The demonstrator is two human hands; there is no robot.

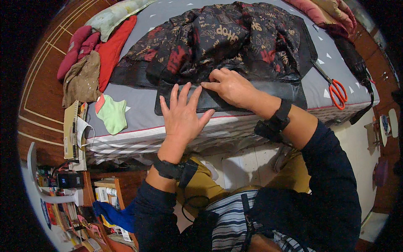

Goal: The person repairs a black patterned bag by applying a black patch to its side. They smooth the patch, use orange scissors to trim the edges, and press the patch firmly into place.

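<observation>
A black leather jacket lies spread on the bed, its printed lining bunched up and facing upward. My left hand rests flat on the leather near the front edge, fingers spread and holding nothing. Close to its fingertips, my right hand is at the seam between leather and lining. Its index finger points left and the other fingers are curled. Whatever is pinched there, if anything, is too small to make out. Orange-handled scissors lie to the right, their blades toward the jacket.
A pale green sock lies at the bed's left corner. Behind it are a brown cloth, a red cloth and maroon fabric. A cluttered shelf stands at the lower left. A pink quilt is at the far right.
</observation>
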